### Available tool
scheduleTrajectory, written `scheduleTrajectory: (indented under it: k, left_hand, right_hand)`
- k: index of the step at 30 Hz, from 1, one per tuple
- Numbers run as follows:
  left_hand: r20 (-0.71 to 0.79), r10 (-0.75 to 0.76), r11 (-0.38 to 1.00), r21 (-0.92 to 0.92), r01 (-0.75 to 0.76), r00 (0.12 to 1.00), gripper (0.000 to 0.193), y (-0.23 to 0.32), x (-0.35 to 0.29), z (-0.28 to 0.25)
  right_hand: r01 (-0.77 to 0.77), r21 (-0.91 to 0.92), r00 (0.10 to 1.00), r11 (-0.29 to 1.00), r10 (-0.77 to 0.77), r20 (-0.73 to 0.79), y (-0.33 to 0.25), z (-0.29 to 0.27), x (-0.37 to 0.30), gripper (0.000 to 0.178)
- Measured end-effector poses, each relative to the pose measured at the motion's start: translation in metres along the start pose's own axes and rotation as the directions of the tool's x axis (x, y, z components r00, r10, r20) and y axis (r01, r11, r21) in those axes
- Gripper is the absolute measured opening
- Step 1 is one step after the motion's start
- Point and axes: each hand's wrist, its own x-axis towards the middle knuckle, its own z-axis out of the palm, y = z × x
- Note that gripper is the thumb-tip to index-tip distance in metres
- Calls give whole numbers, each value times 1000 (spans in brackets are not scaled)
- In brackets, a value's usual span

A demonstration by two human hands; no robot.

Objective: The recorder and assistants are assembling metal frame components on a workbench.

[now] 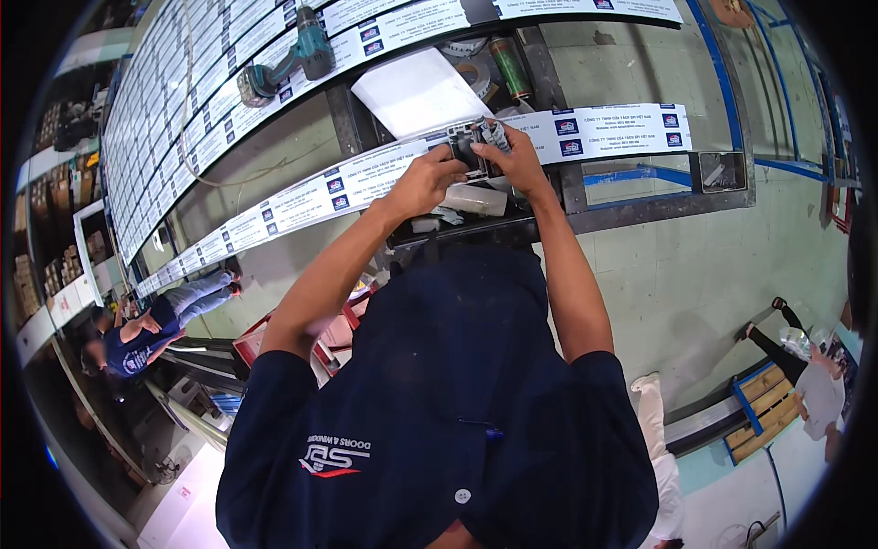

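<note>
two hands, left hand [428, 179], right hand [518, 161], one fitting [477, 146]

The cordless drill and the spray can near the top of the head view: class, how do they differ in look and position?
The cordless drill is teal and black with a pistol grip; the spray can is a slim green and gold cylinder. The drill lies on the stacked white profiles, left of the white sheet; the can lies inside the metal frame, right of it. Both lie on their sides, away from both hands.
</note>
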Motion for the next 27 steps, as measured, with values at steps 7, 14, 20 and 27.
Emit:
scheduleTrajectory:
  k: [7, 14, 20, 27]
  left_hand:
    - [51, 82, 996, 33, -83, 995, 20, -1, 10, -1]
    - [100, -27, 996, -82, 35, 995, 28, 8, 1, -4]
    - [-298, -343, 937, -175, 303, 891, 32, -6, 14, 33]
    - [-247, -312, 907, 211, 365, 917, 39, 23, 30, 22]
  right_hand:
    - [207, -154, 973, 966, -219, -68, 17, 2, 4, 54]
    - [299, -370, 929, 880, -357, -99, 44, 1, 9, 63]
    - [232, -323, 912, 917, -321, -255, 21, 11, 10, 52]
    - [255, -319, 888, 913, -351, -296, 19, 13, 2, 52]
